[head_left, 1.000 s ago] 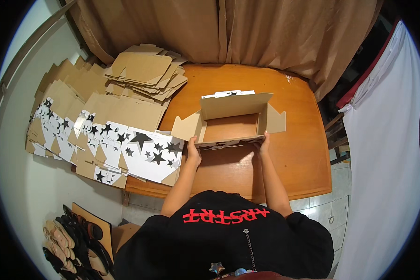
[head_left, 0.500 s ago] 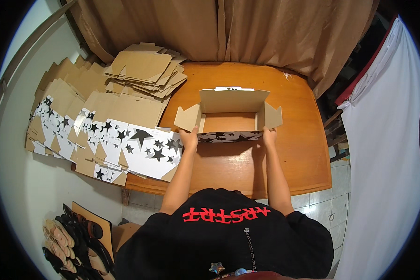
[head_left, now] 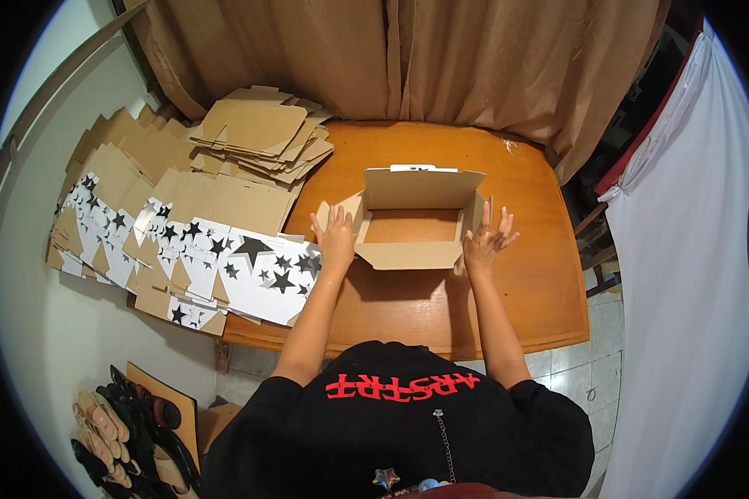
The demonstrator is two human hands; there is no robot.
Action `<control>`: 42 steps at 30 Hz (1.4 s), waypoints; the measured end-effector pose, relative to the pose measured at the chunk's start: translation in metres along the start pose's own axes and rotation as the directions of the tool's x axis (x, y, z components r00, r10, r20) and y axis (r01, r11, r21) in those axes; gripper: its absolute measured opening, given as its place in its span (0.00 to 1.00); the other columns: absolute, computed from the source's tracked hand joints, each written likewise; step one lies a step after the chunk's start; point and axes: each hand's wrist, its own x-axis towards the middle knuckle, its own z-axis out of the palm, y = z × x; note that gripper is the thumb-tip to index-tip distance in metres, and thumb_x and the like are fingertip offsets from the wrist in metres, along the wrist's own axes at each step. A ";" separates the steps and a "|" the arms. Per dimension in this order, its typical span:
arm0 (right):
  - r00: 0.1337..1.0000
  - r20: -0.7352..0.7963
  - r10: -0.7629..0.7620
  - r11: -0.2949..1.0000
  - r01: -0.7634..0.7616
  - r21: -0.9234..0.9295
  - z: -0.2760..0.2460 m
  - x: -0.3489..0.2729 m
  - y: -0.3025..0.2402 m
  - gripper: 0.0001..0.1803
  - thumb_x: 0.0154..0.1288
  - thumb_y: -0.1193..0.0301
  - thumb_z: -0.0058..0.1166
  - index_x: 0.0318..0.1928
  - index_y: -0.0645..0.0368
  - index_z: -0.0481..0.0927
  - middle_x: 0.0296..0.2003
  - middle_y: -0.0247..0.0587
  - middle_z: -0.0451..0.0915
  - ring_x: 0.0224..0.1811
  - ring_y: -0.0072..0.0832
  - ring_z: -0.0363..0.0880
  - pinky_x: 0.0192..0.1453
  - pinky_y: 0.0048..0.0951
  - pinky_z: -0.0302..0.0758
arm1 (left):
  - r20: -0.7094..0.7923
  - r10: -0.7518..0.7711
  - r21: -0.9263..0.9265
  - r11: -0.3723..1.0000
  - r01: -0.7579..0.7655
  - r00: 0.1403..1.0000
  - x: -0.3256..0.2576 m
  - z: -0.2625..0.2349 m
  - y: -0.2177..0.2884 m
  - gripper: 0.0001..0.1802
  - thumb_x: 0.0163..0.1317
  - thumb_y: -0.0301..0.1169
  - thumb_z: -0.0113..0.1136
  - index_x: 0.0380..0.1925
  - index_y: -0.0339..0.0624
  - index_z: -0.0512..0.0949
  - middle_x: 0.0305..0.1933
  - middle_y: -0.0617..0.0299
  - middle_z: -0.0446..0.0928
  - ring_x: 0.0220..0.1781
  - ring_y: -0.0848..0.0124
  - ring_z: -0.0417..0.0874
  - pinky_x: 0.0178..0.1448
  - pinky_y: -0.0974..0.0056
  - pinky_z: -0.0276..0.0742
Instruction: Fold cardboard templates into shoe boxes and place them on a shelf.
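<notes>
A brown cardboard box [head_left: 424, 190] stands on the wooden table in front of me, its flaps spread outward. The tabletop shows through its middle. Along its back edge is a white strip with a bit of black star print. My left hand [head_left: 336, 239] is at the box's left side flap, fingers stretched and apart. At the right side flap is my right hand [head_left: 484, 243], its fingers also spread. Neither hand is gripping the cardboard; whether the palms touch the flaps I cannot tell.
Flattened cardboard boxes [head_left: 250, 126] lie stacked at the table's far left. Nearer, star-printed white and brown sheets [head_left: 258, 279] overlap along the left edge. A brown curtain [head_left: 474, 62] hangs behind the table [head_left: 408, 312], a white cloth [head_left: 678, 249] at right. Shoes [head_left: 133, 432] sit lower left.
Both hands have let go of the side flaps and spread their fingers. The near flap has folded outward toward me, showing its brown inner face where star print was.
</notes>
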 end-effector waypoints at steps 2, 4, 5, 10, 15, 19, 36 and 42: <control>0.992 0.055 -0.114 0.977 0.122 -0.176 -0.002 0.005 0.004 0.32 0.53 0.69 0.52 0.62 0.41 0.63 0.64 0.45 0.52 0.69 0.44 0.43 0.67 0.59 0.23 | 0.071 -0.057 -0.079 0.995 0.062 0.996 0.000 0.004 -0.001 0.34 0.53 0.47 0.58 0.56 0.36 0.67 0.65 0.51 0.61 0.70 0.60 0.54 0.71 0.43 0.34; 0.969 0.128 -0.213 0.907 0.244 -0.342 -0.004 0.011 0.004 0.26 0.58 0.67 0.47 0.59 0.41 0.67 0.63 0.43 0.56 0.70 0.41 0.43 0.67 0.57 0.18 | 0.296 -0.124 -0.208 0.959 0.191 0.947 0.003 -0.005 0.001 0.46 0.54 0.57 0.54 0.59 0.26 0.58 0.64 0.40 0.59 0.69 0.57 0.55 0.72 0.50 0.39; 0.966 0.203 -0.161 0.890 0.231 -0.392 -0.004 0.016 0.002 0.24 0.57 0.68 0.47 0.57 0.46 0.70 0.64 0.43 0.56 0.71 0.41 0.42 0.67 0.57 0.17 | 0.295 -0.125 -0.208 0.959 0.191 0.947 0.006 0.000 0.001 0.46 0.54 0.57 0.54 0.59 0.26 0.58 0.64 0.40 0.59 0.69 0.57 0.55 0.72 0.50 0.39; 0.950 0.312 0.022 0.734 0.196 -0.650 -0.006 0.041 0.002 0.18 0.54 0.68 0.49 0.46 0.60 0.77 0.63 0.49 0.60 0.72 0.42 0.36 0.65 0.59 0.13 | 0.540 -0.198 -0.257 0.887 0.384 0.818 0.030 0.002 0.005 0.33 0.58 0.42 0.54 0.58 0.32 0.61 0.52 0.39 0.71 0.53 0.48 0.74 0.57 0.52 0.69; 0.424 0.813 0.399 0.890 -0.392 -0.233 0.001 0.056 0.019 0.22 0.50 0.68 0.58 0.45 0.68 0.76 0.53 0.57 0.70 0.60 0.48 0.65 0.60 0.47 0.65 | 0.219 -0.135 -0.485 0.844 0.228 0.966 0.022 -0.005 0.019 0.19 0.56 0.27 0.48 0.50 0.37 0.71 0.45 0.40 0.75 0.46 0.46 0.77 0.51 0.51 0.72; 0.471 0.840 0.268 0.955 -0.243 -0.169 0.019 0.053 0.019 0.24 0.49 0.69 0.60 0.46 0.68 0.74 0.49 0.60 0.72 0.49 0.50 0.74 0.48 0.41 0.75 | 0.123 -0.028 -0.496 0.864 0.086 0.992 0.018 0.011 0.015 0.20 0.48 0.21 0.51 0.44 0.44 0.76 0.48 0.42 0.74 0.48 0.48 0.76 0.53 0.52 0.71; 0.415 0.908 0.053 0.974 -0.223 0.045 0.052 0.082 0.053 0.42 0.49 0.71 0.56 0.65 0.43 0.53 0.36 0.56 0.78 0.42 0.50 0.77 0.48 0.44 0.72 | 0.168 -0.179 -0.596 0.765 0.245 0.969 0.011 0.007 0.014 0.33 0.41 0.13 0.46 0.51 0.48 0.75 0.54 0.44 0.70 0.55 0.50 0.72 0.58 0.57 0.68; 0.471 0.874 -0.121 0.952 -0.195 0.237 0.047 0.065 0.070 0.34 0.49 0.73 0.56 0.59 0.36 0.64 0.39 0.54 0.76 0.45 0.47 0.75 0.49 0.43 0.71 | 0.207 -0.220 -0.625 0.720 0.302 0.953 0.005 0.000 0.015 0.29 0.42 0.16 0.50 0.49 0.45 0.72 0.49 0.44 0.74 0.49 0.47 0.75 0.53 0.54 0.70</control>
